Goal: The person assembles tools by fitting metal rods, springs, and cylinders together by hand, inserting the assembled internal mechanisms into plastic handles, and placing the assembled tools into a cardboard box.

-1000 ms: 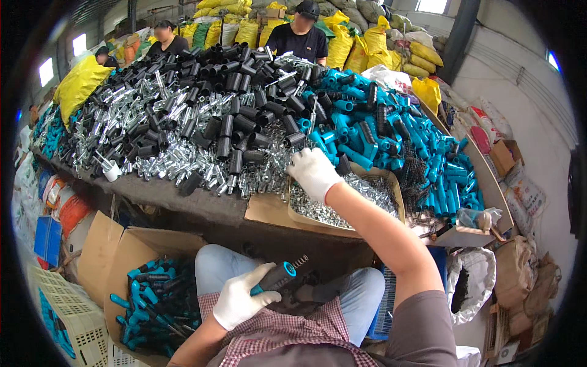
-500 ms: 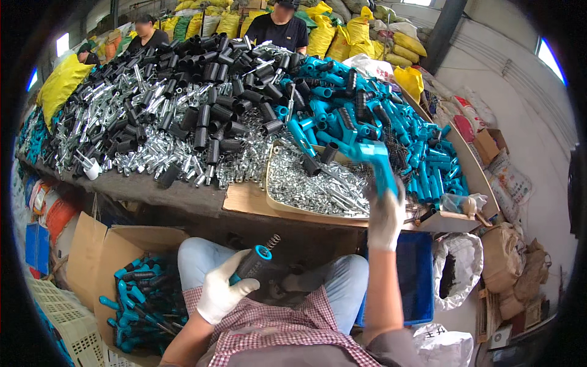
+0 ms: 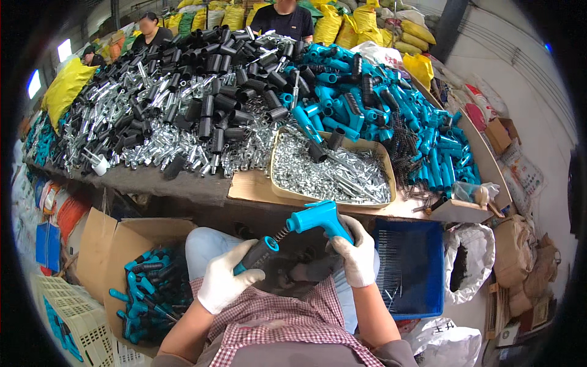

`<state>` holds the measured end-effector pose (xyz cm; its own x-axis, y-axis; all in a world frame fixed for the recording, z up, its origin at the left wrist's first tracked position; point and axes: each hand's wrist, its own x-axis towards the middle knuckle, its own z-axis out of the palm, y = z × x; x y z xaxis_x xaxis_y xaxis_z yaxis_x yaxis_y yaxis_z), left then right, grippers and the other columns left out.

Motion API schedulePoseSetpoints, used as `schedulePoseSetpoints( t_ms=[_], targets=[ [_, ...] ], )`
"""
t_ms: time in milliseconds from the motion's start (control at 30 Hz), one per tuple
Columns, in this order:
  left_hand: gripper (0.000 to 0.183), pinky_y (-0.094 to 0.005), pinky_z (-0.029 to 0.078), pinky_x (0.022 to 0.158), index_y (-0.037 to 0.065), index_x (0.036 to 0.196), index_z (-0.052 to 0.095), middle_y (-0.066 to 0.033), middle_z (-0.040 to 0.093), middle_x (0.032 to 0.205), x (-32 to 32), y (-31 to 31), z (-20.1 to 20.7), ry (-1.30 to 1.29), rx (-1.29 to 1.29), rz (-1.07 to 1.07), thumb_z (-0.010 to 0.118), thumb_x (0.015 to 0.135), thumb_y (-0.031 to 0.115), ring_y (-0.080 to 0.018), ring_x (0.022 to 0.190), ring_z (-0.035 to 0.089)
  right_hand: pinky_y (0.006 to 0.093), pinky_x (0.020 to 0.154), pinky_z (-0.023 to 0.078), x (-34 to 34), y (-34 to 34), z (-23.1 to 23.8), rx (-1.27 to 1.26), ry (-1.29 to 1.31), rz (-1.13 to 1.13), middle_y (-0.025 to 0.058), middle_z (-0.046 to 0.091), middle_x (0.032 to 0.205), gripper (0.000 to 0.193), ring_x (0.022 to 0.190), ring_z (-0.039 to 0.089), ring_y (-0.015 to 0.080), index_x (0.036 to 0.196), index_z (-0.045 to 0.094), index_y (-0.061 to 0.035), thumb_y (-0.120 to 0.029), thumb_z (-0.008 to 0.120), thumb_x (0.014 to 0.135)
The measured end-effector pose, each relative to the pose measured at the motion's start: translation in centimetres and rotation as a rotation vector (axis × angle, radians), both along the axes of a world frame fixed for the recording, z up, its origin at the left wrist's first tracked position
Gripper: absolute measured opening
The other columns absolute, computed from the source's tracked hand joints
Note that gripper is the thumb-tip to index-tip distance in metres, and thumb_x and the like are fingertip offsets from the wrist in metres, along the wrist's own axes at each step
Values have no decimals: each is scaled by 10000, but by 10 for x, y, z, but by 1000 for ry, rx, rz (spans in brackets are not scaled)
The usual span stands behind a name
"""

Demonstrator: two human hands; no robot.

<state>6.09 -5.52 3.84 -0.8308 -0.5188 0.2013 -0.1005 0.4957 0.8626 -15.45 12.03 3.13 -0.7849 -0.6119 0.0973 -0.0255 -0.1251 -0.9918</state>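
Note:
My left hand [image 3: 229,276], in a white glove, is closed around a black tube with a teal collar [image 3: 259,254] that tilts up to the right. A coil spring [image 3: 282,233] sticks out of the tube's collared end. Gripped by its handle in my right hand [image 3: 354,254], also gloved, is a teal pistol-shaped plastic housing [image 3: 315,219]. Its round open end points left and sits right at the spring's tip; whether the spring has entered it I cannot tell. Both parts are held above my lap.
Ahead, the bench bears heaps of metal rods, black tubes [image 3: 214,63] and teal housings [image 3: 440,160]. A cream tray [image 3: 282,191] holds small metal parts. An open carton [image 3: 110,260] with teal-and-black pieces stands left, a blue bin [image 3: 428,269] with thin rods right. People sit across the bench.
My right hand has come down and left from the bench edge, bringing the teal housing to the spring. My left hand still holds the black tube, almost in the same place.

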Motion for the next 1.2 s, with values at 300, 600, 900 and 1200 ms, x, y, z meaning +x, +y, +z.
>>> schedulePoseSetpoints(
  t_ms=[300,600,900,1200],
  targets=[
    [623,-426,507,918,127,1332,569,-184,655,1196,21,-27,-1,-328,-155,-207,725,816,438,-377,1079,636,351,943,503,-23,15,36,510,596,408,156,664,1188,674,1091,647,251,1294,581,-24,-251,812,704],
    [663,-375,510,880,77,1370,530,-182,665,1137,30,-24,-18,-397,79,-579,687,861,472,-301,998,659,368,810,545,11,-3,27,320,750,901,117,719,968,503,859,707,296,1202,665,-133,-275,815,743],
    [864,-189,421,502,-31,1403,454,-23,596,845,39,-34,-44,-486,988,-818,714,833,565,-63,626,529,364,828,495,18,-21,68,-174,1854,892,8,584,940,423,844,598,159,1194,634,-230,-209,563,777],
    [729,-213,444,500,4,1403,475,-35,620,855,38,-33,-32,-508,822,-795,689,885,470,-74,626,552,439,755,514,21,-12,35,-50,1603,926,106,648,993,421,889,640,310,1170,661,-170,-240,652,756]
  ],
)
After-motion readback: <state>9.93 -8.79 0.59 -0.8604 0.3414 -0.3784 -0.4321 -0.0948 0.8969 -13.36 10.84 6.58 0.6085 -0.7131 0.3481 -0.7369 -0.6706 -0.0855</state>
